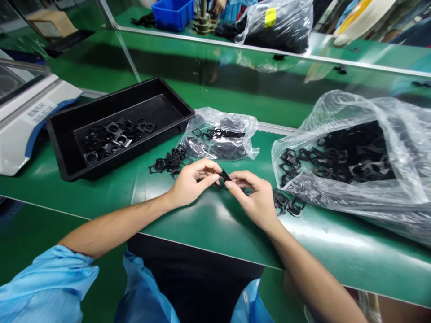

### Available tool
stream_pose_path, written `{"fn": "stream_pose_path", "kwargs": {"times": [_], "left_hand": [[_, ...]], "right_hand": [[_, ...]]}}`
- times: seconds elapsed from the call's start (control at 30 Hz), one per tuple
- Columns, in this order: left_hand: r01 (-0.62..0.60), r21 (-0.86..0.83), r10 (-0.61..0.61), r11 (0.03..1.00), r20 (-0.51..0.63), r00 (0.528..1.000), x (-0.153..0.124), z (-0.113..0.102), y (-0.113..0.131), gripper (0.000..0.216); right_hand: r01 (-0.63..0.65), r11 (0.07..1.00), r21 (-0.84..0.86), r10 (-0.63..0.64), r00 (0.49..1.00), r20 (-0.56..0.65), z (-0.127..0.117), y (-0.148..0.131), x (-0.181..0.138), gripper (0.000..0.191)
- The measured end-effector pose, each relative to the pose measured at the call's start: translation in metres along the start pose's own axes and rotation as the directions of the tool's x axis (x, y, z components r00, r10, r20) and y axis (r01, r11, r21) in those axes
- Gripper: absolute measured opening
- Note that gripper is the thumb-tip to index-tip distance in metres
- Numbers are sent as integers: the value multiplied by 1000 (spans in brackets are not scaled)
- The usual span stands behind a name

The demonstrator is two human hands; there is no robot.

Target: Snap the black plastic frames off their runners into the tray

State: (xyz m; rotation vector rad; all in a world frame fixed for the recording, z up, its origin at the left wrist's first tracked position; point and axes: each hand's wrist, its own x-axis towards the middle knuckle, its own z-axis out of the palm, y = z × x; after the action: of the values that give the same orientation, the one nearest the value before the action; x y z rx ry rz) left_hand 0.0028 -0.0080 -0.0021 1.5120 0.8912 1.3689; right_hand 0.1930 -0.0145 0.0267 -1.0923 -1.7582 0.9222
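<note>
Between my two hands, just above the green table, is a small black plastic part (225, 175) with a round opening. Fingers and thumb of my left hand (192, 181) pinch its left side. My right hand (253, 194) grips the same part from the right, thumb in front. Fingers cover much of the part. Just behind my left hand lies a pile of loose black ring-shaped parts (170, 162). More such parts (288, 204) lie to the right of my right hand, by a large clear bag.
At left stands a black tray (123, 159) with several parts inside. A small clear bag (220, 150) of parts lies behind my hands; the large open bag (350, 188) fills the right. A metal-edged clear panel (269, 47) runs behind. Beyond it are a blue bin (173, 13) and another person's hand.
</note>
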Motion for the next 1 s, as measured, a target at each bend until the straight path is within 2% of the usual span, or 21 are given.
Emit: {"fn": "stream_pose_path", "kwargs": {"times": [0.07,0.17,0.27,0.47,0.57,0.77,1.0], "left_hand": [[-68,89,68,994,4,998,-1,-1,1,12],[-214,263,215,941,25,976,0,-2,4,9],[-312,378,321,872,41,946,0,-4,7,6],[-367,395,374,842,63,925,1,-6,8,2],[-349,383,349,855,73,934,2,-5,9,3],[-180,263,170,948,59,984,4,-5,8,11],[-203,305,196,930,54,979,1,-5,10,10]], "right_hand": [[-86,992,92,76,992,105,0,-2,0,20],[-117,984,134,98,985,142,1,-4,-1,24],[-69,993,93,58,991,124,0,-6,-2,23],[49,999,-16,-47,992,116,-1,-5,-3,21],[86,995,-44,-81,991,107,-1,-3,-4,20],[149,983,-109,-139,986,97,0,-1,-3,17],[158,980,-116,-144,982,120,-2,-3,-2,17]]}}
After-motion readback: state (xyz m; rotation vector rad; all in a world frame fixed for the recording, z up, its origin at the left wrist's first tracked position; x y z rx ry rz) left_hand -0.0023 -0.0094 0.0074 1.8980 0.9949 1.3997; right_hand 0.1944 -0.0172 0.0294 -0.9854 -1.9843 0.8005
